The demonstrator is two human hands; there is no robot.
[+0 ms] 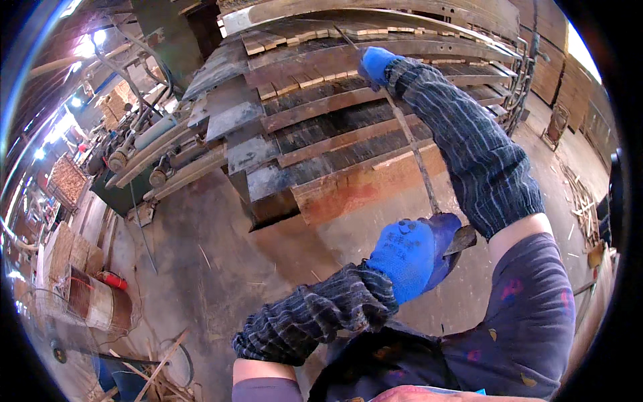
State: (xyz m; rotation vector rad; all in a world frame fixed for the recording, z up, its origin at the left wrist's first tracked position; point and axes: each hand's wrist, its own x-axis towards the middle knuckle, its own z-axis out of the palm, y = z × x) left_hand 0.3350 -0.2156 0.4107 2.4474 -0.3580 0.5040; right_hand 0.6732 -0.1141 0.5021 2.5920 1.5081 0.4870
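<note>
While both hands work along one long thin rod (412,144), the head view shows the left hand (408,254), in a blue glove, closed around the rod's near end, low and right of centre, close to the body. A dark flat piece (463,238) juts out from that fist on its right side; whether it belongs to the rod cannot be told. The right hand (374,63), also in a blue glove, is stretched far forward and up, and grips the rod near its far end; its fingers are curled shut, though the glove is small in the picture and only partly seen. Both forearms wear dark striped knit sleeves (469,144). The rod runs slantwise from the left fist up to the right one and lies over a tall stack (335,127) of dark flat trays, with its tip (340,32) reaching just beyond the right hand. Rows of small pale wooden blocks (305,82) sit on the upper levels of the stack. The stack's lowest level (362,187) shows a reddish wooden edge and stands on a concrete floor (221,268). To the left of the stack, long rollers (164,151) belong to a green machine. Farther left, woven baskets (67,181) stand near the rim. A red cylinder (114,280) lies on the floor at lower left. Wood scraps (583,201) are scattered on the floor at right.
</note>
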